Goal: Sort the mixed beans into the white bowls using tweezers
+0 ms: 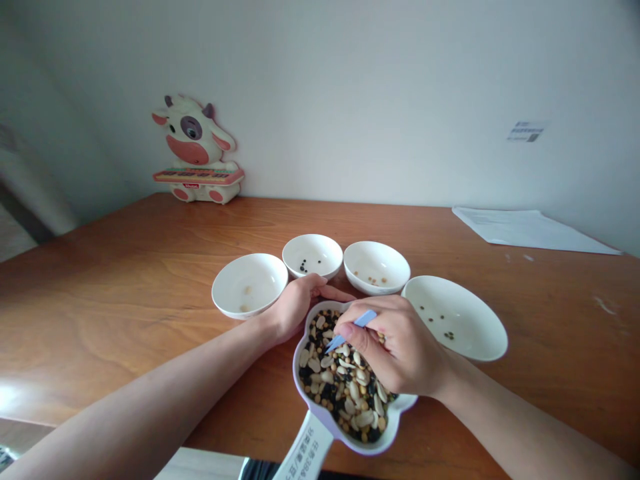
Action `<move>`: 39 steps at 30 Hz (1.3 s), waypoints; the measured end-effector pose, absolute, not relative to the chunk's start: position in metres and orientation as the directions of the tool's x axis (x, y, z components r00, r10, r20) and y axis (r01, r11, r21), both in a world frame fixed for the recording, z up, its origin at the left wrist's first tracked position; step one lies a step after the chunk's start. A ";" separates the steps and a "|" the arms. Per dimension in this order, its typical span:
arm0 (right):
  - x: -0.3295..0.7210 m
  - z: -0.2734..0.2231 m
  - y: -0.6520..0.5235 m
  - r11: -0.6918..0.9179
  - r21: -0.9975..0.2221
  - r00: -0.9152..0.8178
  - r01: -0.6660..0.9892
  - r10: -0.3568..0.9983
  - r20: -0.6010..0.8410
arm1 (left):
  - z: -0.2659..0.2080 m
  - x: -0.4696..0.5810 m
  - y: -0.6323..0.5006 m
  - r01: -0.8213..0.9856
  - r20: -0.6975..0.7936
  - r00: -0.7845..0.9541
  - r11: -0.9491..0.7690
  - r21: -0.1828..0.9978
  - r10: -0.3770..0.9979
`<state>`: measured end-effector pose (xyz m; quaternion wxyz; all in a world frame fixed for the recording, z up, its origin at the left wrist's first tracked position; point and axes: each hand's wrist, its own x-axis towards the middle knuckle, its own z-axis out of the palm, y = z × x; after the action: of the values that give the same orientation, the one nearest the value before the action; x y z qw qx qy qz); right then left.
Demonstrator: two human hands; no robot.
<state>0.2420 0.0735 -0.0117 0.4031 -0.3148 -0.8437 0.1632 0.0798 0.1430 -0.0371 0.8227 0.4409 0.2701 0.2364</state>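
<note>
My right hand (395,343) is closed round a pair of light blue tweezers (367,318). Their tips point down into a lilac-rimmed, pan-shaped dish (299,381) with a white handle (307,445) towards me. Peanuts, black beans and small yellowish and green beans lie mixed in the dish. My left hand (295,303) rests along the dish's far left edge, its visible fingers stretched out behind the rim; some are hidden. Just beyond that hand stand a white bowl (233,273) with a few pale pieces and another white bowl (325,245) with several black beans.
A third white bowl (385,257) holds several yellowish beans, and a larger bowl (475,327) at right holds several dark greenish ones. A cow-shaped toy keyboard (197,153) stands at the back left of the wooden table (125,267). White papers (525,228) lie at back right.
</note>
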 end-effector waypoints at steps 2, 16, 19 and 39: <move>0.241 -0.012 0.074 0.756 -0.521 -0.492 0.396 0.654 0.575 | -0.037 0.080 0.143 -0.150 -0.225 0.753 0.494 0.856 0.619; 0.243 -0.016 0.075 0.794 -0.499 -0.501 0.347 0.607 0.617 | -0.035 0.080 0.142 -0.127 -0.285 0.706 0.511 0.850 0.649; 0.242 -0.015 0.075 0.797 -0.492 -0.495 0.350 0.603 0.626 | -0.034 0.080 0.143 -0.138 -0.261 0.728 0.509 0.850 0.634; 0.239 -0.012 0.091 0.466 -0.796 0.305 0.387 0.750 0.587 | -0.033 0.083 0.137 -0.091 -0.361 0.649 0.539 0.838 0.670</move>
<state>0.2387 0.0905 -0.0118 0.6368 -0.4968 -0.5721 0.1427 0.0828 0.1369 -0.0330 0.8059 0.4183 0.3462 0.2360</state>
